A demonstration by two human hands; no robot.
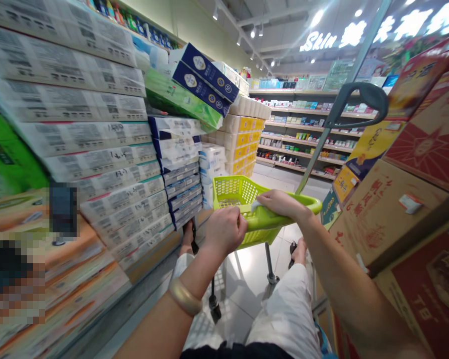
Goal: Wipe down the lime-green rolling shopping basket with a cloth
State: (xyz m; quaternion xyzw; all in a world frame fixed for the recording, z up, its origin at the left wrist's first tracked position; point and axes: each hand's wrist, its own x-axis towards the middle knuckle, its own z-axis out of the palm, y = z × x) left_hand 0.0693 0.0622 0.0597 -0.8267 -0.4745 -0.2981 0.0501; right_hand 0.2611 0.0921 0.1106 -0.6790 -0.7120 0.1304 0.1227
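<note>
A lime-green shopping basket [243, 192] on a wheeled stand sits just in front of me in a shop aisle. My left hand [224, 230] is curled round the basket's near rim. My right hand [280, 203] lies on the rim a little to the right, fingers pressed on a pale cloth or paper [255, 205]. A gold bangle [184, 297] rings my left wrist. The basket's long dark handle [359, 102] rises to the upper right.
Stacked tissue packs [108, 164] fill the shelves on the left. Red and brown cartons [407, 199] are piled on the right. Shelves of small goods [307, 139] stand at the aisle's far end. My legs in white trousers [288, 314] are below.
</note>
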